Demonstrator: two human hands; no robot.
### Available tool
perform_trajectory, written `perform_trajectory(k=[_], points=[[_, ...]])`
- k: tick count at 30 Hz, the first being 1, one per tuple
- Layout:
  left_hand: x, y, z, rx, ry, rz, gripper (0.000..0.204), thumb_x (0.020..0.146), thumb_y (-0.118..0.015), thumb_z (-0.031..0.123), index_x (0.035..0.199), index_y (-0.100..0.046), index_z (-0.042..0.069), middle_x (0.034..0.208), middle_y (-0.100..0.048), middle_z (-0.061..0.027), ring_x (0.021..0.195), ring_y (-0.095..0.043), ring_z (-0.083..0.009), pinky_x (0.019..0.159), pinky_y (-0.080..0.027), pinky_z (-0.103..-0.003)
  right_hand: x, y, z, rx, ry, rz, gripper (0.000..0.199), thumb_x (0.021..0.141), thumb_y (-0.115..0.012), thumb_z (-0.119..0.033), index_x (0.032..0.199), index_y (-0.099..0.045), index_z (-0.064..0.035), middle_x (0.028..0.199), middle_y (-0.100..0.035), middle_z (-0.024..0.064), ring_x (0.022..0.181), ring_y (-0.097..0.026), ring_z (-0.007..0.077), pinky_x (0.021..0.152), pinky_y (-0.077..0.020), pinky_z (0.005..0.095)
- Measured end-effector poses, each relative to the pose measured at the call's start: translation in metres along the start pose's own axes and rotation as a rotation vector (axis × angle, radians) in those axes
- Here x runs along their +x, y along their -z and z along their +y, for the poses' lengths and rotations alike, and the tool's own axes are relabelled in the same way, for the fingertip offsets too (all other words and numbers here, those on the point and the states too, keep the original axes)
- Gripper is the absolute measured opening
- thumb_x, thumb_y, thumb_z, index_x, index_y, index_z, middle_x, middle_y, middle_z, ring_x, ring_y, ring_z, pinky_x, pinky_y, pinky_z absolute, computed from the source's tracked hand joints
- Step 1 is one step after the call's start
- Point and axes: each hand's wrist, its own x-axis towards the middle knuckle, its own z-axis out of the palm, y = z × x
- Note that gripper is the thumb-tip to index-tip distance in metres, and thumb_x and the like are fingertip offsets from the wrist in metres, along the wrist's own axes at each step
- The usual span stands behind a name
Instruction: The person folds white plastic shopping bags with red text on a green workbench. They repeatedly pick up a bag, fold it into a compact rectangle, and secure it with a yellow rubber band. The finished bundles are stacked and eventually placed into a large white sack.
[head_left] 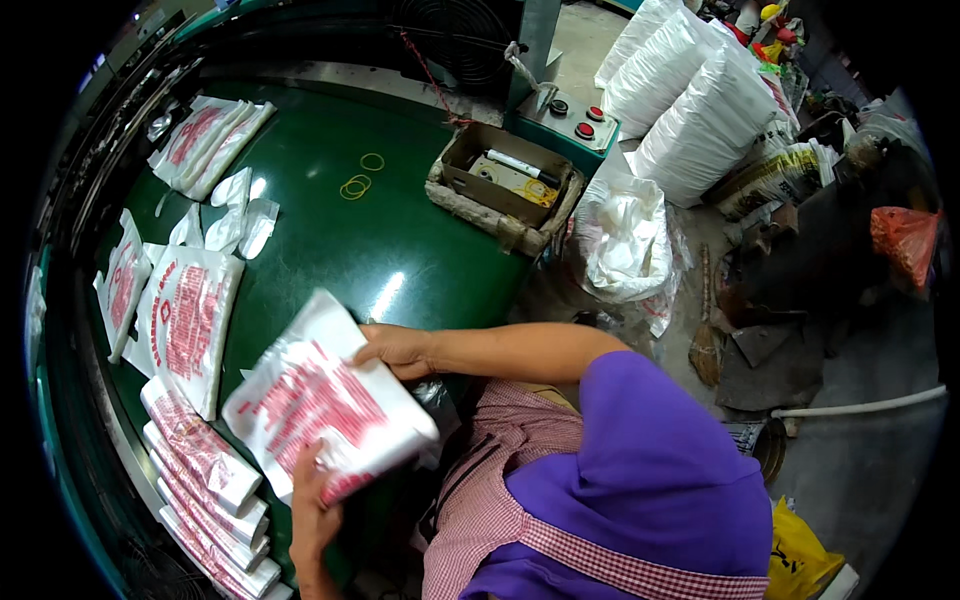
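A stack of white plastic bags with red print (330,410) is held between both my hands over the green table. At its lower edge, my left hand (315,490) is closed on the stack, thumb on top. My right hand (395,348) grips the far right edge, its fingers partly hidden beneath. To the left lie more printed bag stacks (190,310), and below them several folded bag bundles (205,450) overlap in a row. Small white plastic offcuts (232,210) rest farther back, near another bag stack (210,140).
Yellow rubber bands (355,187) lie on the green surface (310,240). A cardboard box (465,165) with a marker (520,165) sits at its right edge, beside a control box with buttons (570,125). Large white sacks (690,100), an open white bag (625,245) and a broom (706,345) stand right.
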Motion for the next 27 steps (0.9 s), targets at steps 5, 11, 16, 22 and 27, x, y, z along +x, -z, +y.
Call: perform_trajectory(k=[5, 11, 16, 22, 27], points=[[0.0, 0.017, -0.002, 0.08, 0.146, -0.204, 0.031, 0.065, -0.072, 0.014, 0.096, -0.071, 0.014, 0.135, -0.042, -0.0189, 0.129, -0.029, -0.0403, 0.107, -0.019, -0.048, -0.02, 0.011, 0.012, -1.274, 0.459, -0.63, 0.066, 0.076, -0.052, 0.012, 0.136, -0.043, -0.0145, 0.143, -0.037, 0.0154, 0.131, -0.035, 0.0306, 0.108, -0.0292, 0.0416], [0.006, 0.027, 0.023, 0.433, -0.136, 0.159, 0.039, 0.051, -0.059, -0.001, 0.09, -0.062, 0.005, 0.092, -0.059, -0.0136, 0.085, -0.057, -0.0331, 0.07, -0.046, -0.043, 0.02, 0.02, -0.02, -2.06, 0.723, -0.991, 0.045, 0.089, -0.043, -0.016, 0.134, -0.043, -0.0215, 0.145, -0.034, 0.011, 0.134, -0.029, 0.0368, 0.106, -0.0312, 0.0441], [0.054, 0.047, 0.004, 0.34, -0.083, -0.181, 0.031, 0.057, -0.061, 0.002, 0.087, -0.066, 0.004, 0.129, -0.048, -0.015, 0.115, -0.044, -0.0381, 0.097, -0.034, -0.046, 0.021, 0.006, -0.045, -2.062, 0.454, -1.147, 0.041, 0.083, -0.048, -0.014, 0.124, -0.05, -0.0123, 0.142, -0.039, 0.0112, 0.136, -0.025, 0.0357, 0.107, -0.0267, 0.0478], [0.016, 0.009, 0.019, 0.259, 0.089, -0.128, 0.038, 0.062, -0.064, 0.011, 0.1, -0.062, 0.005, 0.119, -0.056, -0.0184, 0.104, -0.056, -0.0333, 0.084, -0.044, -0.045, -0.024, -0.064, -0.044, -1.901, -0.235, -0.564, 0.064, 0.085, -0.051, -0.048, 0.127, -0.049, 0.0003, 0.134, -0.044, 0.023, 0.129, -0.034, 0.0425, 0.104, -0.0324, 0.0447], [-0.001, 0.022, 0.035, 0.124, 0.178, -0.241, 0.041, 0.073, -0.064, 0.018, 0.112, -0.057, 0.006, 0.103, -0.061, -0.0206, 0.092, -0.059, -0.0358, 0.077, -0.047, -0.044, -0.043, -0.044, -0.017, -2.068, 0.091, -0.59, 0.054, 0.08, -0.063, -0.042, 0.114, -0.055, -0.0017, 0.12, -0.053, 0.0226, 0.116, -0.045, 0.0397, 0.093, -0.0413, 0.0432]])
